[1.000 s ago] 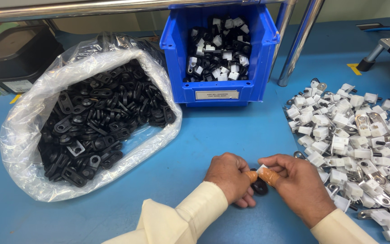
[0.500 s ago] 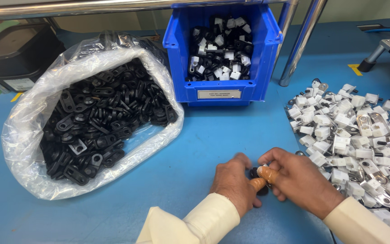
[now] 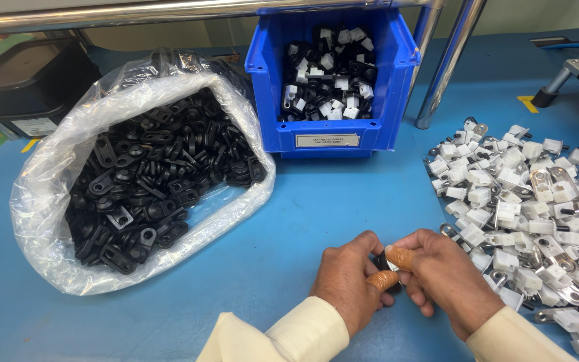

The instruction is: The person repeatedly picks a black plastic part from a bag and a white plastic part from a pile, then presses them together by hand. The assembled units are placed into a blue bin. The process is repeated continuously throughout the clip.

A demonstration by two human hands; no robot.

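**Both hands locked on one small part at the near edge**

The left hand (image 3: 350,278) and right hand (image 3: 440,278) meet low in the scene, fingers pinched tight around a small black piece (image 3: 382,263) that barely shows between them. Orange finger cots cover a thumb on each side. It looks like the joining step: black piece and white clip being pressed together, though the clip itself is hidden in the grip. Off to the right lies the heap of white clips (image 3: 531,201); far left, the clear bag of black pieces (image 3: 149,174); at the far centre, the blue bin (image 3: 333,134) of finished pairs. Next call, by my read: a firm squeeze, square alignment, then a reach to the bin.
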